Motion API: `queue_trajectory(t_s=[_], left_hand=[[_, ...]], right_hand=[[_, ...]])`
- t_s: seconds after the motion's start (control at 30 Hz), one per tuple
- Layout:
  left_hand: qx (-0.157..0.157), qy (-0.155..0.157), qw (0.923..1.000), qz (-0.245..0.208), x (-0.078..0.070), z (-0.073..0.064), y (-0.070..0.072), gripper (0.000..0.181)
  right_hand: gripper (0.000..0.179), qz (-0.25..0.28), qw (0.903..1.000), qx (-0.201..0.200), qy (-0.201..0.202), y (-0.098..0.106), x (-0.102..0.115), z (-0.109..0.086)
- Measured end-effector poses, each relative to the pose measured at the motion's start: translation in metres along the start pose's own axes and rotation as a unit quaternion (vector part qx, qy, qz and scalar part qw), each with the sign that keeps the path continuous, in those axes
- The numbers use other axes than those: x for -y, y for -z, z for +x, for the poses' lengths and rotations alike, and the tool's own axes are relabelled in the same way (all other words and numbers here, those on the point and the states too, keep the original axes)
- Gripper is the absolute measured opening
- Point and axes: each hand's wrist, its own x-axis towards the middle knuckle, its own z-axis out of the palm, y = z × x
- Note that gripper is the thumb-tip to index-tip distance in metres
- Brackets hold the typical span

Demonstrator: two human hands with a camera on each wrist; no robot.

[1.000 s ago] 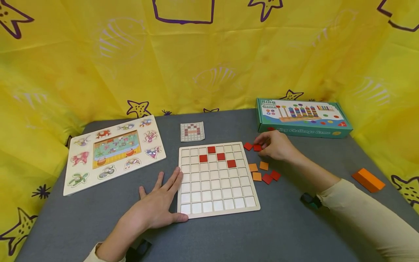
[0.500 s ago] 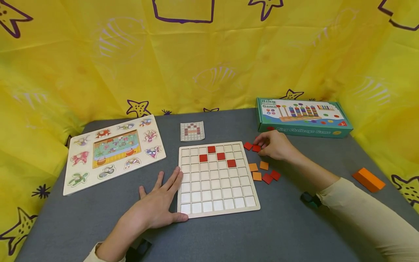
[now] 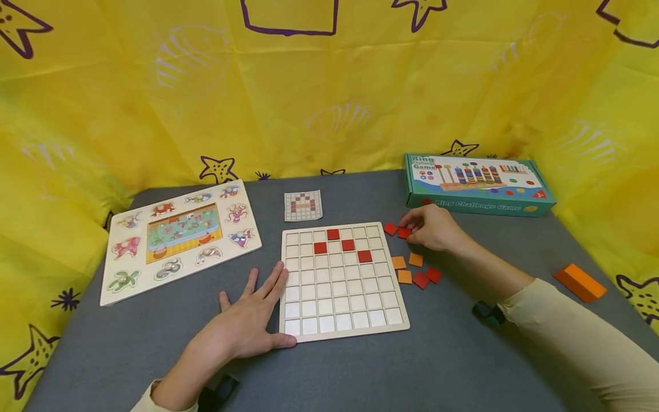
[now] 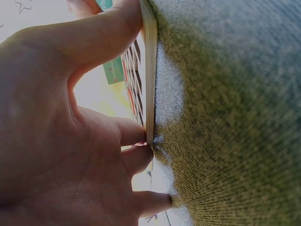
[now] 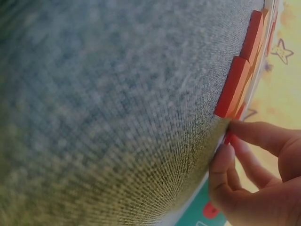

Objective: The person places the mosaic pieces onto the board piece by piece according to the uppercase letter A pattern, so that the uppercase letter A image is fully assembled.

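Apparently, a red tile [image 3: 404, 233] sat pinched in the right hand's thumb and fingertips, the right hand [image 3: 433, 229] low over it; to that hand's left lay the board [image 3: 337, 290], the spread left hand [image 3: 246, 324] against its edge, presumably steadying it.

Your left hand [image 3: 247, 326] is turned back uppermost, its straight fingers [image 3: 271, 284] spread and thumb [image 3: 282, 341] stretched wide to their right, the left forearm [image 3: 187, 369] behind it. Ahead and right of it, your right hand [image 3: 435, 229] pinches between thumb and fingertips, the right forearm [image 3: 496, 269] slanting back rightward.
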Motion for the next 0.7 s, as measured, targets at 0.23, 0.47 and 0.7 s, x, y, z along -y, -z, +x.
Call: queue_trajectory(t_s=[0.23, 0.47, 0.7], left_hand=[[0.001, 0.000, 1.0000, -0.002, 0.0002, -0.0007, -0.0001, 0.126], [0.000, -0.002, 1.0000, -0.004, 0.0010, -0.0018, 0.0000, 0.125], [0.000, -0.003, 1.0000, -0.003, 0.0012, -0.0011, 0.0007, 0.125]], right_hand=[[0.027, -0.002, 1.0000, -0.007, 0.002, 0.0011, 0.0007, -0.0032], [0.027, -0.003, 1.0000, -0.004, 0.000, 0.0018, 0.0032, -0.0041], [0.026, -0.003, 1.0000, -0.004, 0.002, 0.0019, 0.0083, -0.0064]])
